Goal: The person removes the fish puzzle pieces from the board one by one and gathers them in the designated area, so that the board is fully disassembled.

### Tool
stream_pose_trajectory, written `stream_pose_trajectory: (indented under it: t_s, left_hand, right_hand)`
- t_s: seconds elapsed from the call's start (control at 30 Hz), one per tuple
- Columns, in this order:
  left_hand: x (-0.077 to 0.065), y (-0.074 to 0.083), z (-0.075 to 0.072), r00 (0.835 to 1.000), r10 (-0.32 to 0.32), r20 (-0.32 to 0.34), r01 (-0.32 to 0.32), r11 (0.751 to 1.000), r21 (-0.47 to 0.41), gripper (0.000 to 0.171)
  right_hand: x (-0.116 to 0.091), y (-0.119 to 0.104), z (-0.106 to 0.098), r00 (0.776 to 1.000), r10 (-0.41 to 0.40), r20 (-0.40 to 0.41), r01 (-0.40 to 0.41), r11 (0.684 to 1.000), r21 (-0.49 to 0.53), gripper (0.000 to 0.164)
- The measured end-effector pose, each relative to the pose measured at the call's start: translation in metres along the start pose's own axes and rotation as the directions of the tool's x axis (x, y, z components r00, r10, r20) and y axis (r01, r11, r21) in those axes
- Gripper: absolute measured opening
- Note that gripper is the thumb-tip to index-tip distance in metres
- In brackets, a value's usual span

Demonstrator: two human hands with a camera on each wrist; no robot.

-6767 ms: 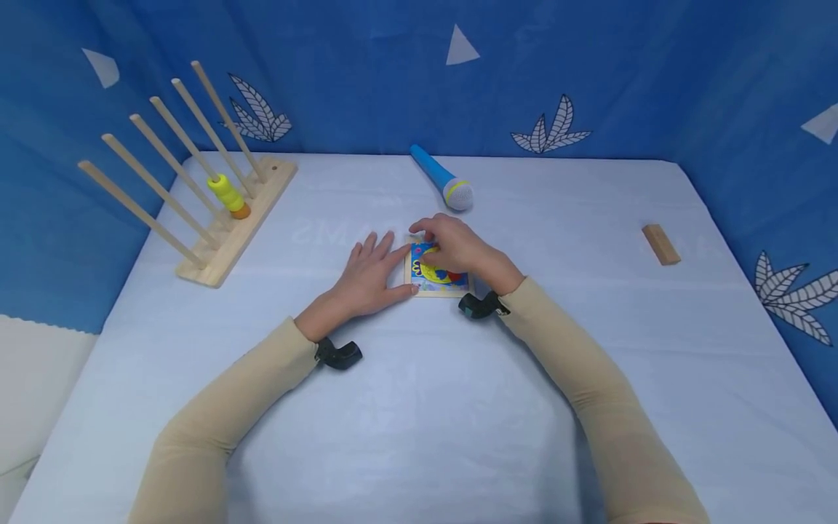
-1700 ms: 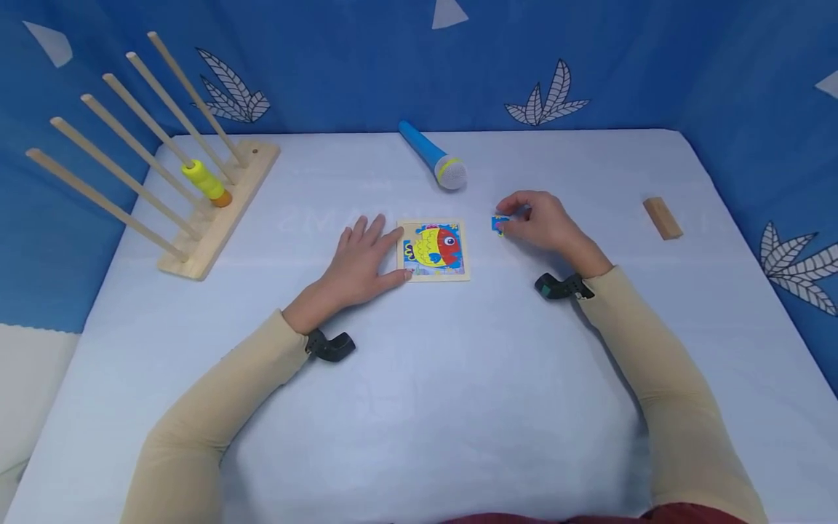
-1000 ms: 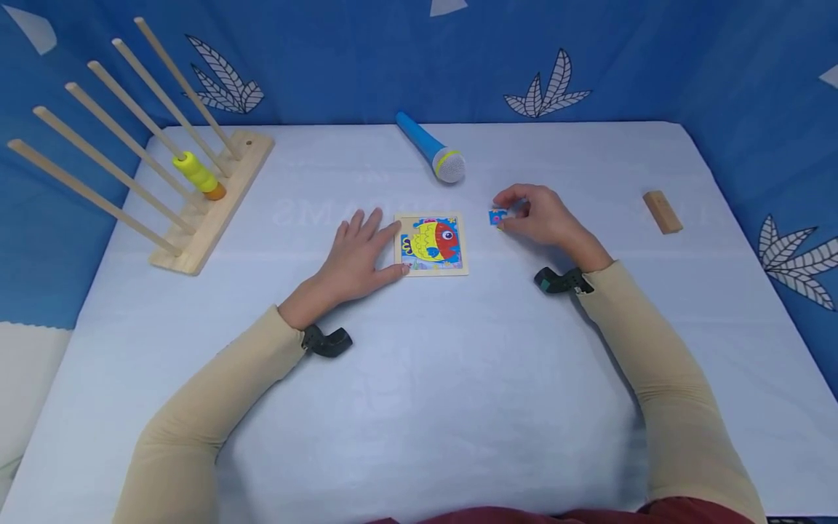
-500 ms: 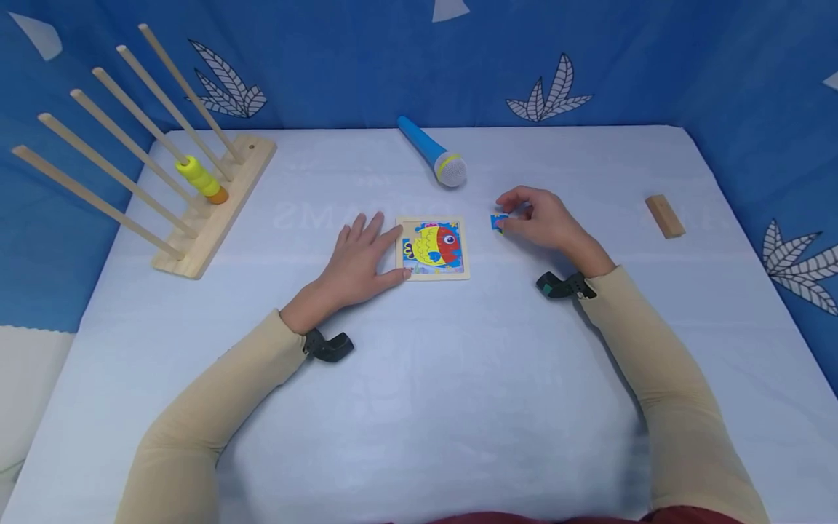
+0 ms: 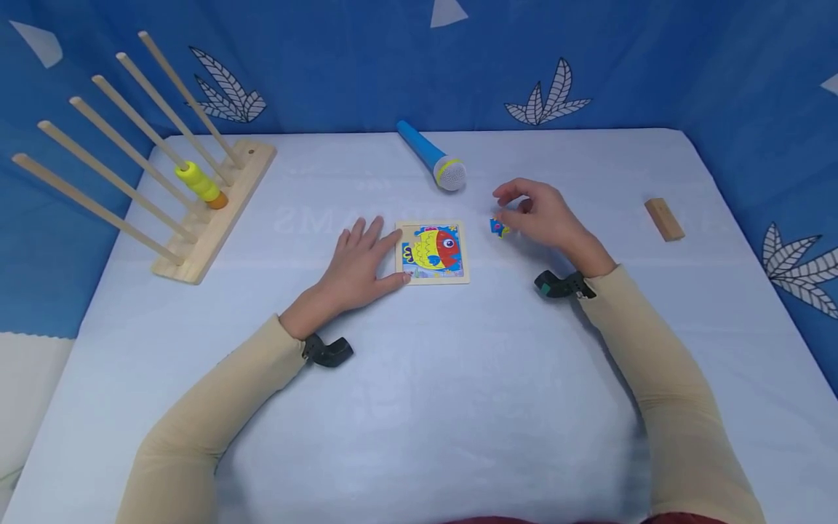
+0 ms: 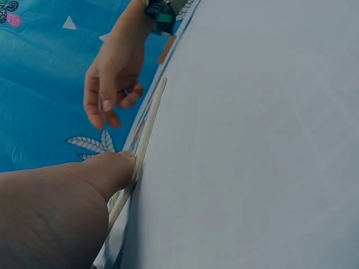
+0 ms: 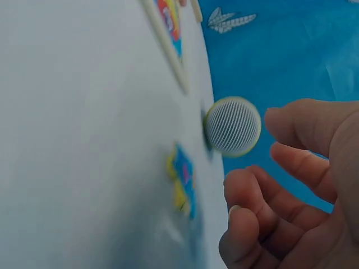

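Observation:
A square wooden puzzle [image 5: 433,252] with a yellow and red fish picture lies mid-table, bare wood showing at its upper left corner. My left hand [image 5: 356,266] rests flat at its left side, fingers spread, thumb and index finger on the frame; the left wrist view shows the thumb [image 6: 115,171] on the edge. To the right of the puzzle lies a small blue and yellow puzzle piece [image 5: 499,228], also in the right wrist view. Just above this piece hovers my right hand [image 5: 540,215], fingers loosely bent, with a gap between fingertips and piece in the right wrist view.
Behind the puzzle lies a blue toy microphone [image 5: 432,156]. A wooden peg stand [image 5: 216,211] with yellow and orange beads on one peg is at the back left. Far to the right is a small wooden block [image 5: 664,219]. A blue patterned cloth [image 5: 366,65] closes the back.
My right hand has moved from over the puzzle to its right with the piece, then let go of it and lifted slightly. The left hand has stayed at the frame.

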State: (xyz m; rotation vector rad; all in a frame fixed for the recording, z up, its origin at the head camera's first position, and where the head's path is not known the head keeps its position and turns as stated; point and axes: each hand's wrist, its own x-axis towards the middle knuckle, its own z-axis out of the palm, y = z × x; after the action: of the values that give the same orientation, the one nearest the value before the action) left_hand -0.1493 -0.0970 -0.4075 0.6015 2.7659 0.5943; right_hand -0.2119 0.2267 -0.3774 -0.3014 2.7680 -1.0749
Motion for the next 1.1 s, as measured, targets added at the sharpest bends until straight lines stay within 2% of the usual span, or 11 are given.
stream_pose_trajectory:
  t_s: [0.07, 0.17, 0.33, 0.47, 0.73, 0.97, 1.1]
  left_hand:
    - [0.000, 0.000, 0.000, 1.000, 0.000, 0.000, 0.000, 1.000, -0.001, 0.083]
    - [0.000, -0.001, 0.001, 1.000, 0.002, -0.002, -0.002, 1.000, 0.000, 0.083]
    - [0.000, -0.001, 0.002, 1.000, 0.002, -0.004, -0.002, 1.000, 0.009, 0.083]
    - [0.000, -0.002, 0.002, 1.000, 0.006, -0.005, -0.006, 1.000, 0.009, 0.084]
    - [-0.001, -0.002, 0.001, 1.000, 0.012, -0.012, -0.012, 1.000, 0.009, 0.082]
    - [0.000, -0.003, 0.002, 1.000, 0.009, -0.012, -0.009, 1.000, 0.018, 0.083]
    - [0.000, -0.002, 0.002, 1.000, 0.009, -0.011, -0.009, 1.000, 0.017, 0.083]
  right_hand:
    - [0.002, -0.010, 0.002, 1.000, -0.015, 0.015, 0.015, 1.000, -0.022, 0.038]
    - [0.007, -0.026, 0.009, 0.995, -0.043, 0.089, 0.049, 0.997, -0.064, 0.040]
    - [0.019, -0.049, 0.026, 0.968, -0.081, 0.240, 0.118, 0.982, -0.145, 0.043]
    - [0.027, -0.063, 0.039, 0.949, -0.088, 0.303, 0.140, 0.978, -0.153, 0.045]
    - [0.032, -0.072, 0.055, 0.927, -0.098, 0.361, 0.168, 0.971, -0.169, 0.049]
    - [0.030, -0.070, 0.059, 0.928, -0.126, 0.352, 0.199, 0.963, -0.179, 0.050]
    - [0.028, -0.071, 0.060, 0.934, -0.120, 0.336, 0.191, 0.964, -0.188, 0.049]
